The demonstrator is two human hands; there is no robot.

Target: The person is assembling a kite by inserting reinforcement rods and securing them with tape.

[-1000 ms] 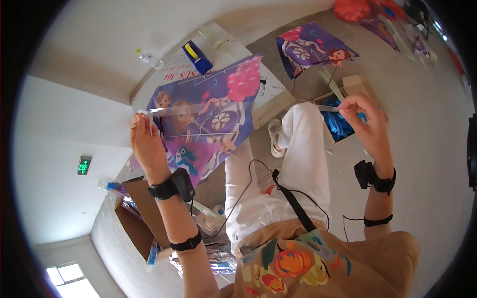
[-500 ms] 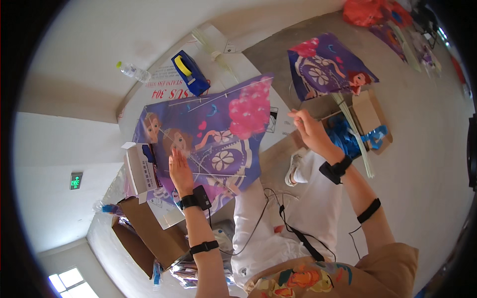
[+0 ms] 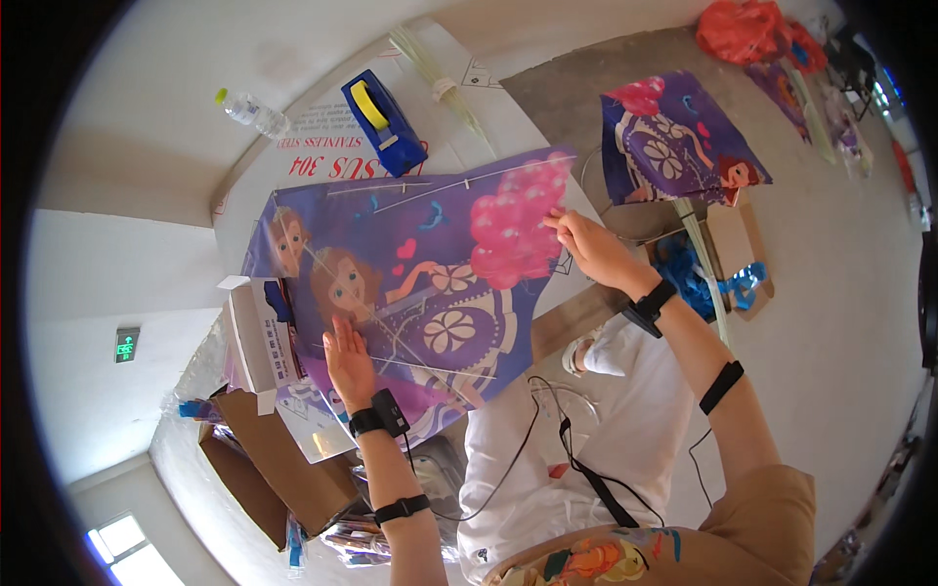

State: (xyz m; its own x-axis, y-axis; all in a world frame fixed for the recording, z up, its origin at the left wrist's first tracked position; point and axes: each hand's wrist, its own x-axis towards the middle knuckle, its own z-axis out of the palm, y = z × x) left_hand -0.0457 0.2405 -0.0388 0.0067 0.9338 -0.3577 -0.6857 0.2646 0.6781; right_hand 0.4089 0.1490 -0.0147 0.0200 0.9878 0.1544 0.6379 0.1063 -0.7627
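Observation:
A purple kite, printed with a cartoon girl and pink balloons, lies across the low work surface, with thin white rods over it. My left hand rests palm down at its lower left part, fingers stretched out and holding nothing. At the right edge, by the pink balloons, my right hand has its fingertips closed on the kite's margin; the thumb is partly hidden. Under the kite shows another printed sheet. A blue tape dispenser with a yellow roll stands just beyond the kite.
A bundle of thin pale rods lies at the back. A bottle stands far left, and a white carton at the kite's left. Another kite lies right, above an open box. A brown carton sits lower left.
My right hand has come left from the air beside the kite onto its right edge. My left hand still lies on the kite. The whole view has shifted slightly.

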